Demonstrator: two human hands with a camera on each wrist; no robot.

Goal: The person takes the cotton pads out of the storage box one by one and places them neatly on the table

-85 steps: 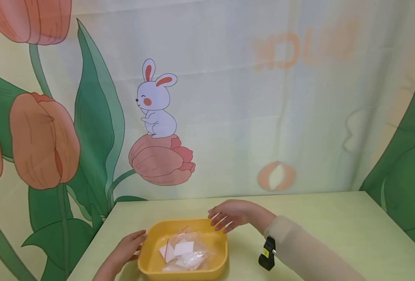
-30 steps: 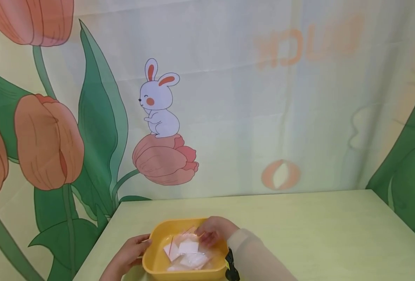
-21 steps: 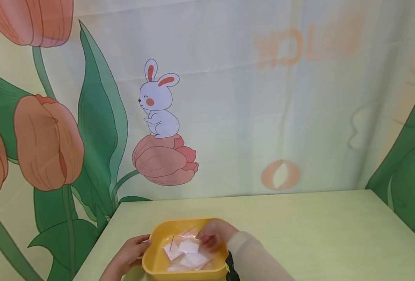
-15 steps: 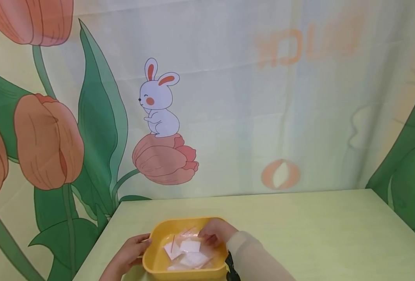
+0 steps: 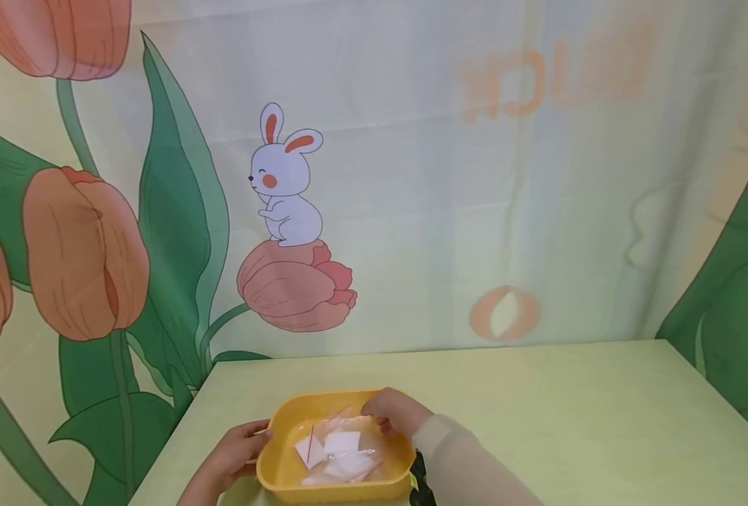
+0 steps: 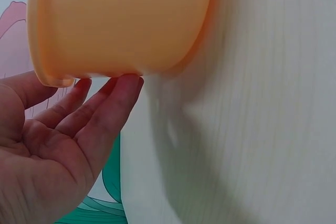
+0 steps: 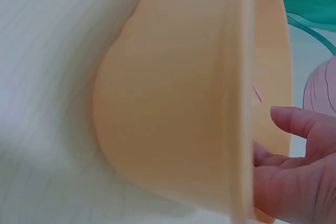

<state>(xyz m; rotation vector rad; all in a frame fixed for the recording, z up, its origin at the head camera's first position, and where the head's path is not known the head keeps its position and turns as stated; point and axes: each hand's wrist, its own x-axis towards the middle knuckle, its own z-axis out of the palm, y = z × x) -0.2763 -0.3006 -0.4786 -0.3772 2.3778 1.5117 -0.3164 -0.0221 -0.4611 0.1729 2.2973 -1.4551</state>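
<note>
— What is seen nearest?
— A yellow bowl [image 5: 279, 460] of clear packets [image 5: 342, 457] is set at the table's [image 5: 570, 422] near edge; its left wall is touched by the left hand [image 5: 231, 453], fingers straight.
— And beyond?
— The right hand [image 5: 394, 414] is dipped inside; whether a packet is pinched cannot be told.

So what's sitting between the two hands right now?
The yellow bowl with small clear bags of white pieces inside. In the head view, the left hand touches its outer wall; the right hand reaches in over the far rim.
</note>
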